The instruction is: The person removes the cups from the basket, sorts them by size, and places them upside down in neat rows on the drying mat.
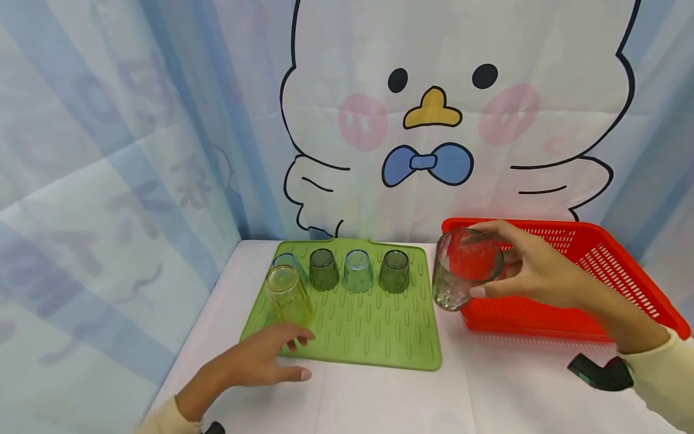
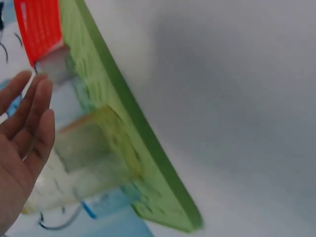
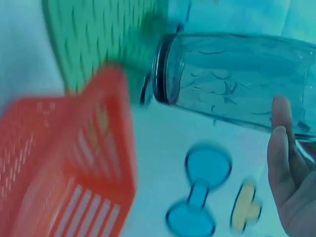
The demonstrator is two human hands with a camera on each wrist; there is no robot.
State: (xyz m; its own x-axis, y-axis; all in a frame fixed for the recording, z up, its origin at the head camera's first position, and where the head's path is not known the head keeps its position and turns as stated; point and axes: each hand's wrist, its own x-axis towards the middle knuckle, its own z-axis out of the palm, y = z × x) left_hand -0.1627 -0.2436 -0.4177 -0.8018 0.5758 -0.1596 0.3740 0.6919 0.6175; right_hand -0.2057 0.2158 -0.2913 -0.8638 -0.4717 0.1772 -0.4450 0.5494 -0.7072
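Note:
My right hand (image 1: 542, 268) grips a clear drinking glass (image 1: 458, 271) near one end, with thumb and fingers round its side. It is held in the air between the green mat (image 1: 374, 337) and the red basket. The right wrist view shows the clear wall of this glass (image 3: 237, 84) and its thick base. My left hand (image 1: 257, 358) hangs with relaxed fingers at the mat's front left, just in front of a yellow glass (image 1: 290, 298), holding nothing. In the left wrist view, its fingers (image 2: 42, 98) are apart from the blurred glasses.
Behind the yellow glass stands a blue glass (image 1: 287, 260), partly hidden. Along the mat's back are a dark glass (image 1: 324, 271), a light blue glass (image 1: 358, 272) and another dark glass (image 1: 394, 272). The red basket (image 1: 509, 322) stands right; a printed curtain (image 1: 428, 211) hangs behind.

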